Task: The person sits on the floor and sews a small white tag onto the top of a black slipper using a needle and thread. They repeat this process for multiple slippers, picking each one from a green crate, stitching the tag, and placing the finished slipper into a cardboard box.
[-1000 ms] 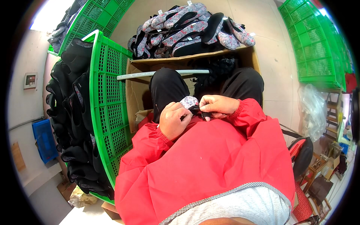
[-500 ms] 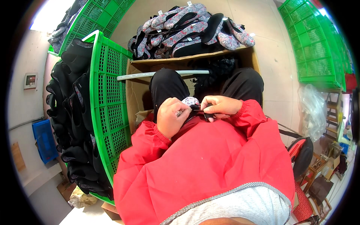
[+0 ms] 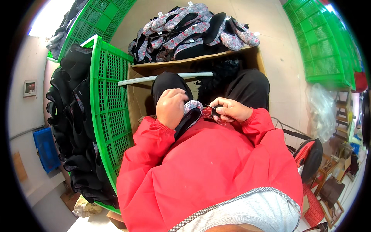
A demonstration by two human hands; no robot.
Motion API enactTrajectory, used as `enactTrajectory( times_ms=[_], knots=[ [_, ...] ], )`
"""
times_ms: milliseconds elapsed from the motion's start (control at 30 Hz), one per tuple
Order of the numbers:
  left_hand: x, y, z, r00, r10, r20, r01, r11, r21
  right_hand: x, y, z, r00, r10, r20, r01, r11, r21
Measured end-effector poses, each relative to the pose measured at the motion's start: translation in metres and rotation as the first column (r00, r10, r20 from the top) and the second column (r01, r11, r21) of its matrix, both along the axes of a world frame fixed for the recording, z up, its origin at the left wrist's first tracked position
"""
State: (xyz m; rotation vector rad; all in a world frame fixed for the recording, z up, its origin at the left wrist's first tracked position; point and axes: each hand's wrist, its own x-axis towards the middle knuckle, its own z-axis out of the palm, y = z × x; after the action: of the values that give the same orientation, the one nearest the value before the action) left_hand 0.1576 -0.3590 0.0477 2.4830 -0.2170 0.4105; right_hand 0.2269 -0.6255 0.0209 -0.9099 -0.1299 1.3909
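Note:
My left hand [image 3: 170, 108] is raised over my left thigh, fingers bent inward and fingertips slightly blurred; whatever they hold is hidden. Close against its right side is a slipper [image 3: 193, 105], grey floral with a black inside, tilted in my lap. My right hand [image 3: 234, 110] is closed around a small black-handled tool [image 3: 218, 111], with a thin dark point sticking out toward the slipper. Its exact kind is too small to tell. Below the right fingers, a dark red patterned patch [image 3: 206, 114] shows at my lap.
A cardboard box [image 3: 193, 62] stands before my knees, with floral slippers [image 3: 189, 29] heaped beyond it. A pale bar [image 3: 166, 78] crosses its opening. At left, a green crate [image 3: 114, 112] adjoins many black slippers [image 3: 77, 127]. Green crates [image 3: 317, 42] stand far right.
My hands have parted: the left has risen and moved left, the right has shifted slightly right. More of the slipper now shows between them, and the black-handled tool is plainer in view.

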Motion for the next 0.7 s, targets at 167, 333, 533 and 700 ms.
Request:
enactTrajectory(
  times_ms=[167,333,533,700],
  knots=[
    [-0.01,-0.006,0.021,0.999,-0.045,-0.011,0.042,0.976,-0.215,-0.003,0.011,-0.004,0.996,-0.082,0.024,0.083,0.996,-0.043],
    [-0.018,-0.015,0.026,0.99,-0.134,-0.032,0.13,0.986,-0.101,-0.004,0.016,-0.008,0.998,-0.054,0.027,0.056,0.997,-0.062],
    [-0.024,-0.021,0.005,0.98,-0.162,0.112,0.165,0.986,-0.011,-0.009,0.02,-0.005,0.993,-0.004,0.121,0.01,0.999,-0.049],
    [-0.03,-0.02,0.0,0.959,-0.19,0.208,0.174,0.98,0.092,-0.009,0.023,0.004,0.964,0.064,0.258,-0.042,0.995,-0.089]
  ],
)
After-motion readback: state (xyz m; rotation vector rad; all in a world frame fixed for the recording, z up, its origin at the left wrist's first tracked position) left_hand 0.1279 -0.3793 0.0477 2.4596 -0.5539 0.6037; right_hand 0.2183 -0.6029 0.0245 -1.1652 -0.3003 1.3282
